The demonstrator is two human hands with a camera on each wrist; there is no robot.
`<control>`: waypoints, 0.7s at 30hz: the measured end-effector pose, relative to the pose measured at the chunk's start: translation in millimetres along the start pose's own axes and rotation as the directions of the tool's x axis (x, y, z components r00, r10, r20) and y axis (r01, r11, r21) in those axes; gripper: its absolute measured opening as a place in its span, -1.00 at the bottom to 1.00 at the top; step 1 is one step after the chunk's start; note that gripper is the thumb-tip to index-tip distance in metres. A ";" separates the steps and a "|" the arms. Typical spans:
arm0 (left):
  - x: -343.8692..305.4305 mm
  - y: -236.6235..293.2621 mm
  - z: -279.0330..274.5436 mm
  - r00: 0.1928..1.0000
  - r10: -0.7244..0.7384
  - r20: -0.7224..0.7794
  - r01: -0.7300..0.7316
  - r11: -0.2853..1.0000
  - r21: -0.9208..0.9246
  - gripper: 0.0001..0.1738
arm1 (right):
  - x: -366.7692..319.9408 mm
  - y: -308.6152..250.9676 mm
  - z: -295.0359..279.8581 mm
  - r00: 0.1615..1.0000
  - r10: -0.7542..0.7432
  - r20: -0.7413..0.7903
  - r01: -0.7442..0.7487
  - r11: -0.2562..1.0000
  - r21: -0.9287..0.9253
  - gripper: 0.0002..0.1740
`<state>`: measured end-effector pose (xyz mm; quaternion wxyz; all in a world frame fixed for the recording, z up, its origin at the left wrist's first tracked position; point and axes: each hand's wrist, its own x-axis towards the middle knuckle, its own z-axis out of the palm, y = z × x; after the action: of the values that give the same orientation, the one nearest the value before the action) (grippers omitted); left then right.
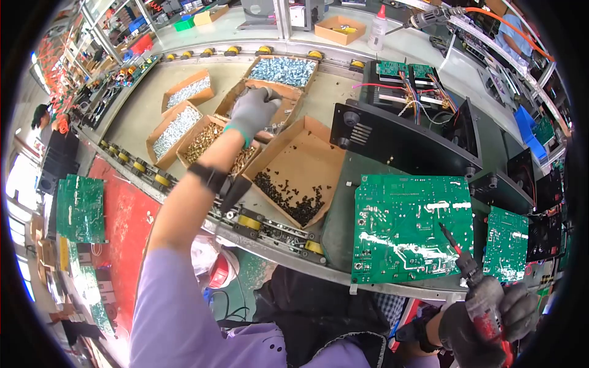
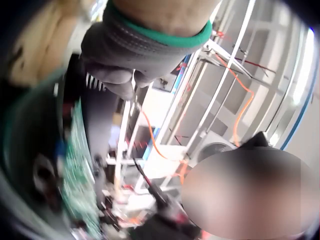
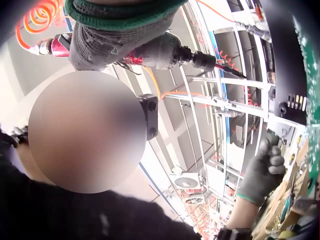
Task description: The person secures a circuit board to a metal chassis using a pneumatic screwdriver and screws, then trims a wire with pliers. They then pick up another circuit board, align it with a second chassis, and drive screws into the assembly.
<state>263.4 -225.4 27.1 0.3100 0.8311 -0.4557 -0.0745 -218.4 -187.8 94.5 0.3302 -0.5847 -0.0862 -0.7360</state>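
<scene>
My gloved left hand (image 1: 256, 107) is over a cardboard box (image 1: 293, 98) with a few small parts in it. Its fingers look curled in the left wrist view, where the left hand (image 2: 135, 57) appears close up; I cannot tell whether they pinch a small part. My gloved right hand (image 1: 488, 313) grips a red and grey power screwdriver (image 1: 485, 297) with a long dark bit. In the head view that bit overlaps the right part of a large green circuit board (image 1: 411, 227) at the bench's front edge. An orange coiled hose (image 3: 37, 20) runs behind the screwdriver's rear end.
Beside the left hand, open boxes hold black screws (image 1: 294, 205), brass-coloured parts (image 1: 205, 144), silvery parts (image 1: 176, 132) and bluish metal parts (image 1: 282, 70). A black metal panel (image 1: 399, 141) stands behind the board. Another green board (image 1: 506, 245) lies at right. Rollers (image 1: 248, 222) line the bench rail.
</scene>
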 end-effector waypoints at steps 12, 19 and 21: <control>66.3 0.8 62.7 0.948 -0.163 0.272 0.001 0.858 0.513 -0.66 | -25.7 -55.7 -44.8 0.986 -0.059 -0.154 0.037 0.989 -0.141 -0.58; 88.9 -75.1 63.1 0.989 0.084 0.120 -0.139 0.802 0.581 -0.75 | 22.4 -59.9 -42.8 0.954 -0.104 -0.281 -0.037 0.889 -0.456 -0.59; 80.9 -74.3 46.9 0.995 0.041 0.089 -0.069 0.934 0.352 -0.64 | 21.7 -83.9 -36.7 0.964 0.046 -0.260 -0.164 0.875 -0.456 -0.59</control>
<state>343.6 -282.3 -40.8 0.1387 0.8566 -0.4967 -0.0157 -299.3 -150.6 125.2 0.2252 -0.5574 0.1690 -0.7811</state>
